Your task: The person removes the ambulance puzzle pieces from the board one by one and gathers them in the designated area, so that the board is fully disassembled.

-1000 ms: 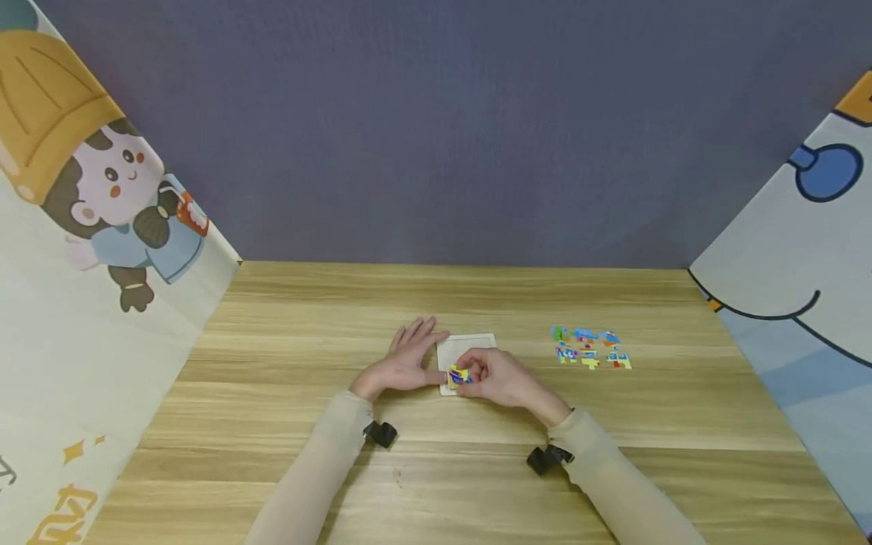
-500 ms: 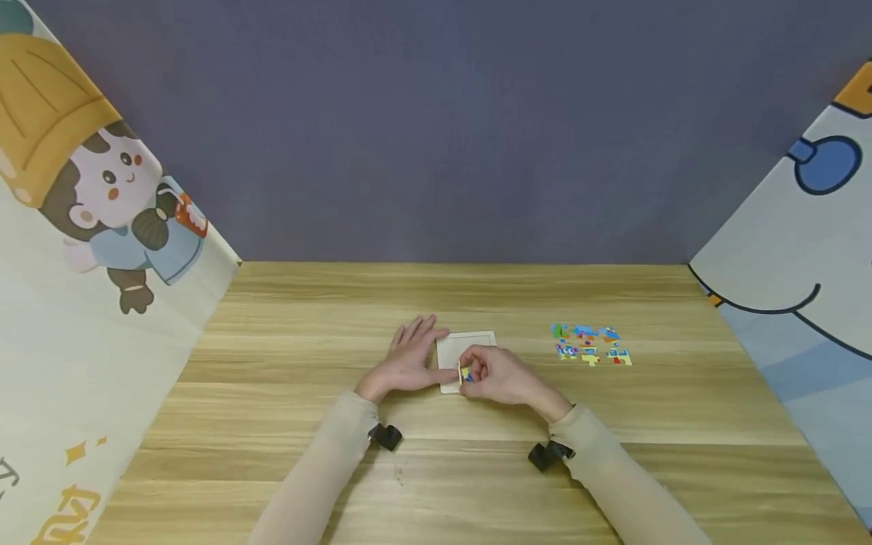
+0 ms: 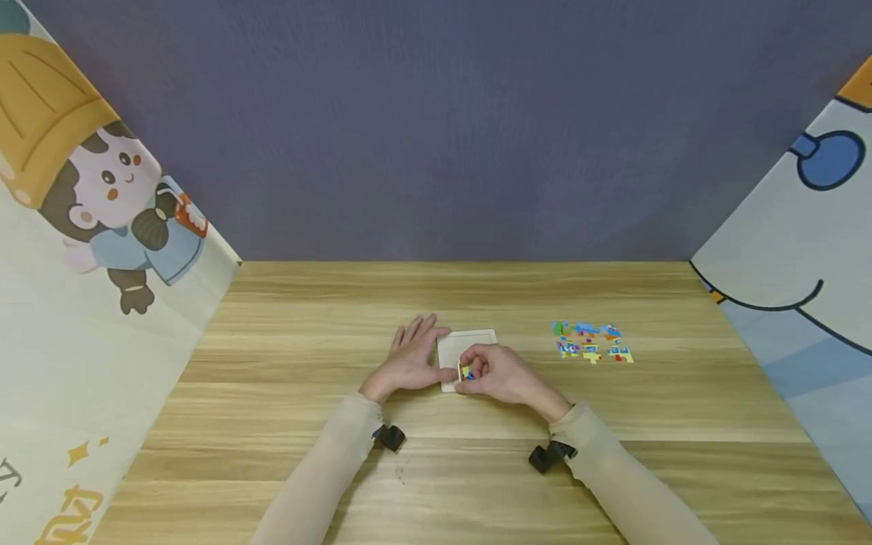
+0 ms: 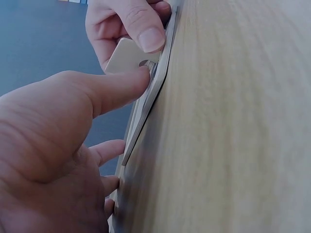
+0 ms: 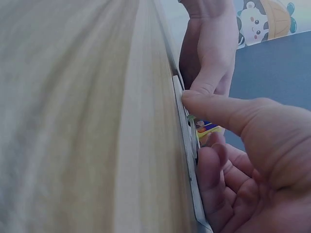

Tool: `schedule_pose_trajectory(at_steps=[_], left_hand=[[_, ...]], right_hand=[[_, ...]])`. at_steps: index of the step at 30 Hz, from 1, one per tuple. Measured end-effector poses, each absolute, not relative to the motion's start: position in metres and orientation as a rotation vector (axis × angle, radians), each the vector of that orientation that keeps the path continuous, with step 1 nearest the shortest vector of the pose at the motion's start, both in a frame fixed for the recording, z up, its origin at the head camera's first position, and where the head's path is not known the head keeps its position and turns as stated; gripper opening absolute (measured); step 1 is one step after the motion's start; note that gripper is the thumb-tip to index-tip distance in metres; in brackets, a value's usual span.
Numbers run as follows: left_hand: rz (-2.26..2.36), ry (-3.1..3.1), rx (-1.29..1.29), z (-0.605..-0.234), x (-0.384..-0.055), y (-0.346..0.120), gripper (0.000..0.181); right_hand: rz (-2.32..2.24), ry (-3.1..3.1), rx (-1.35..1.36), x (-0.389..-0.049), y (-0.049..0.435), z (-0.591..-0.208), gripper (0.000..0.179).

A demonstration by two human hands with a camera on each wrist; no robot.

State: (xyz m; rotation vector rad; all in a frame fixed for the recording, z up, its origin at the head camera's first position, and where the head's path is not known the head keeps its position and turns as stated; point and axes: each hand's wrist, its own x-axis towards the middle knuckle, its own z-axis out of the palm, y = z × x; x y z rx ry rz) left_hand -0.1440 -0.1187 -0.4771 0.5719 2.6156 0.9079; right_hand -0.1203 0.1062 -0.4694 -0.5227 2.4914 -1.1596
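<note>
Two bare hands work over a wooden table [image 3: 286, 363], seen from above. A pale, shallow tray [image 3: 463, 344] with a raised rim lies flat in the middle; it looks nearly square, its sides running away from the person.

On the near part of the tray, the right hand [image 3: 504, 375] pinches a small puzzle piece [image 3: 466, 373], thumb at the near end and index finger at the far end. The piece is tipped up on edge. From above it shows as a thin strip, its long axis running away from the person. Its printed face, yellow and blue, points right; its plain, pale back points left and, in the left wrist view, has a rounded notch.

The left hand [image 3: 409, 367] lies at the tray's left side, fingers extended, thumb reaching over the rim close to the piece. I cannot tell whether it touches it.

To the right, apart from the tray, loose colourful pieces [image 3: 584, 328] lie picture side up in rough rows.
</note>
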Motion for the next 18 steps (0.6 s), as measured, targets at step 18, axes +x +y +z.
schedule_pose_trajectory(at_steps=[18], left_hand=[[0.898,2.643,0.543,-0.4767,-0.1442,-0.1153,0.081]], right_hand=[[-1.193,2.505,-0.531,-0.1172,0.1036,-0.4710,0.035]])
